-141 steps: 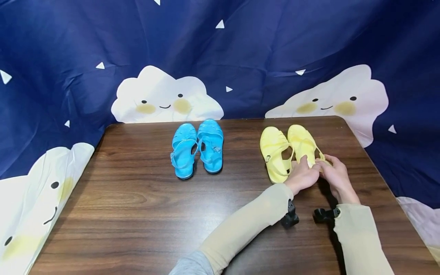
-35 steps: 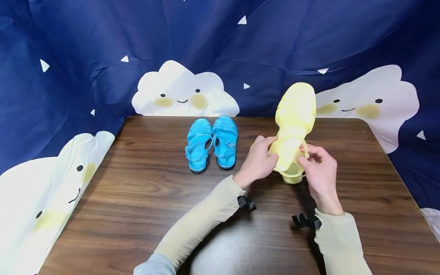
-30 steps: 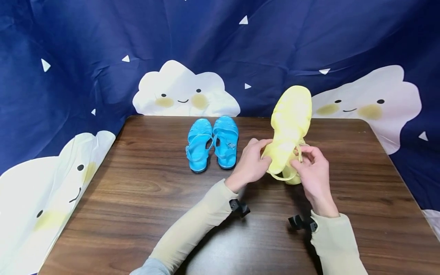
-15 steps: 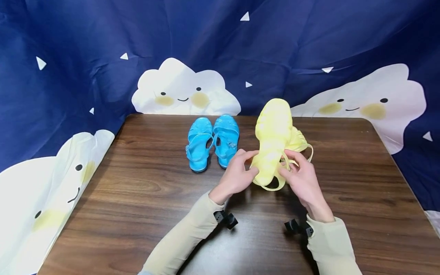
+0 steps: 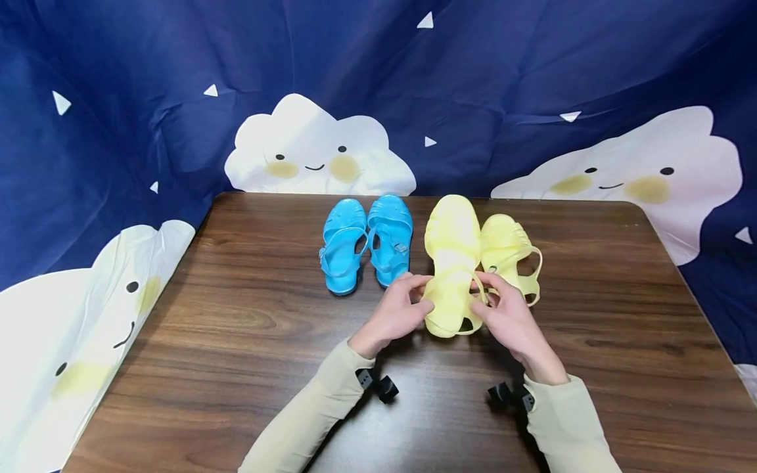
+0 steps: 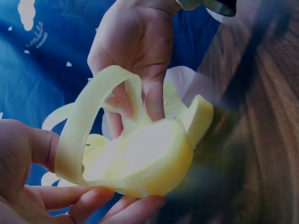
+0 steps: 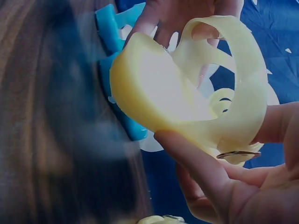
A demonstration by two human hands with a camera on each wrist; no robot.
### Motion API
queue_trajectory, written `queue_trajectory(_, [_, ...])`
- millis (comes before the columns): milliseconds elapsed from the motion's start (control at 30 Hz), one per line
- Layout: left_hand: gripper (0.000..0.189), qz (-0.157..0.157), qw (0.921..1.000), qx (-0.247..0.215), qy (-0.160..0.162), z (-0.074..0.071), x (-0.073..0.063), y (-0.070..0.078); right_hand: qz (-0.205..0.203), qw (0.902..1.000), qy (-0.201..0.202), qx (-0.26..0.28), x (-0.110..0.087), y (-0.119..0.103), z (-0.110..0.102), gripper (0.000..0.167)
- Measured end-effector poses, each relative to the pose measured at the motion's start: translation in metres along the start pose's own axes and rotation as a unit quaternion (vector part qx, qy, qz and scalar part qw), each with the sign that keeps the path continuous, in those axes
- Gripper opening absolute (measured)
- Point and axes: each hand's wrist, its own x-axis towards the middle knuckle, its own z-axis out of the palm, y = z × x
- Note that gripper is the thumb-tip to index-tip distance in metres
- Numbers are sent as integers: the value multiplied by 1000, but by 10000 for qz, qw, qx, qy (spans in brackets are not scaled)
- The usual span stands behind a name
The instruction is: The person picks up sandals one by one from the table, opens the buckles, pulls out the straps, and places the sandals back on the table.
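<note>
Both hands hold a yellow jelly sandal [image 5: 452, 243] by its heel end, toe pointing to the back of the table. My left hand [image 5: 396, 312] grips its left side, thumb on top. On the right side, my right hand [image 5: 508, 315] pinches the ankle strap. A metal buckle [image 7: 238, 155] shows beside the right fingers in the right wrist view. In the left wrist view the heel strap [image 6: 96, 105] arches over the footbed, with the left hand's fingers beneath the sole. A second yellow sandal [image 5: 503, 236] lies on the table just right of the held one, partly overlapped by it.
A pair of blue sandals [image 5: 390, 220] stands close to the left of the held sandal, toes to the back. Everything is on a brown wooden table [image 5: 248, 315]. Behind it hangs a dark blue curtain [image 5: 473, 79] with white clouds.
The yellow sandal at far right was lifted, toe up, carried left past the other yellow sandal, and lowered between it and the blue pair. Both hands moved left with it.
</note>
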Motion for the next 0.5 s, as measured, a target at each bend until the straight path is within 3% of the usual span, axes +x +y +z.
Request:
queue_trajectory(233, [44,-535,9956,-684,-342,2,-2,-8,163,9995,-244,-75,-1,9,2,45])
queue_trajectory(500, [43,-851,9916,-759,-603,5,-2,-23,322,9977,-566,-175,-4,19,3,40])
